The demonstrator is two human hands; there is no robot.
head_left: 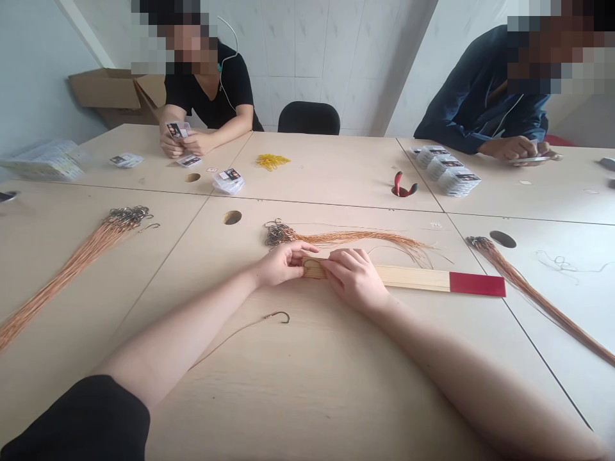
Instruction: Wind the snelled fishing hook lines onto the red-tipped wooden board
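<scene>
A flat wooden strip (418, 278) with a dark red end (477, 284) lies across the table in front of me. My left hand (284, 264) has its fingers closed round the strip's left end. Just right of it, my right hand (354, 276) is pinched over the strip; whatever is between its fingertips is too small to make out. Behind both hands rests a bundle of hooks with copper-coloured lines (350, 237). Nearer to me, a single hook (278, 316) on a line lies beside my left forearm.
More hook bundles lie at the left (72, 266) and right (538, 291). Across the table, two people handle small packets. Packet stacks (451, 171), red-handled pliers (402, 186) in a hole, yellow pieces (271, 161) and a black chair (309, 118) are beyond.
</scene>
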